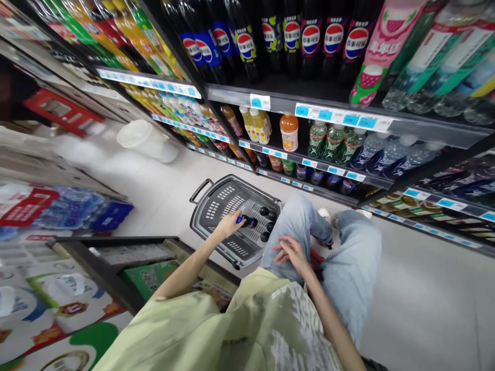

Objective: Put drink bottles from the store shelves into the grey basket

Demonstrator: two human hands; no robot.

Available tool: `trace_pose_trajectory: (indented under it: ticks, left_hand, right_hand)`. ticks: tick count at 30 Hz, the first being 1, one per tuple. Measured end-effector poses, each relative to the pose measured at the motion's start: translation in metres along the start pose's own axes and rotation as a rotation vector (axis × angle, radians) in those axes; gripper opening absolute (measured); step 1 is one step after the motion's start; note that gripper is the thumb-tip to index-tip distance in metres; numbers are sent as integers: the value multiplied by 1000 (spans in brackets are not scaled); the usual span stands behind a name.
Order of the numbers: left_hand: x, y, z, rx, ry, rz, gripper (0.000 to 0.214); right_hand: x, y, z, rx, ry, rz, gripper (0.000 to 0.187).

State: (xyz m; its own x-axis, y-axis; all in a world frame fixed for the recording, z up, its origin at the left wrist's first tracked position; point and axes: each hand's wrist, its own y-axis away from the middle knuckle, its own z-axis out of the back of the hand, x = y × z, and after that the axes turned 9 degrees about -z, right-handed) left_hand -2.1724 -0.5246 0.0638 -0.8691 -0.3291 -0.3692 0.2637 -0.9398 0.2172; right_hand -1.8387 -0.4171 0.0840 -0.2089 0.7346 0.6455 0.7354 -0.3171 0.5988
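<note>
A grey shopping basket (pixel 216 221) stands on the floor in front of my knees, its handle at the far left. Inside it, my left hand (pixel 231 224) is closed around one end of a small dark bottle with a blue label (pixel 249 221), which lies on its side. Several dark round tops (pixel 264 236), seemingly of bottles, show at the basket's right side, partly hidden by my knee. Over my bent left leg hovers or rests my right hand (pixel 292 253), empty, with its fingers apart.
Drink shelves (pixel 340 170) run along the front, with cola bottles (pixel 311 38) above and an orange drink bottle (pixel 289 132) below. A white bucket (pixel 145 139) stands on the floor to the left. Packed water bottles (pixel 88 206) and a dark-framed display (pixel 112 257) are at my left.
</note>
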Motion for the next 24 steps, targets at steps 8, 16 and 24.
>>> trace_pose_trajectory:
  ticks: [8,16,24]
  left_hand:
    - [27,12,-81,251,44,6,21]
    - [24,28,-154,384,148,87,18]
    - [-1,38,-204,383,208,173,17]
  right_hand:
    - [-2,5,-1,-87,50,-2,50]
    - [-1,10,7,-112,63,-44,45]
    - [0,10,10,-122,53,-78,44]
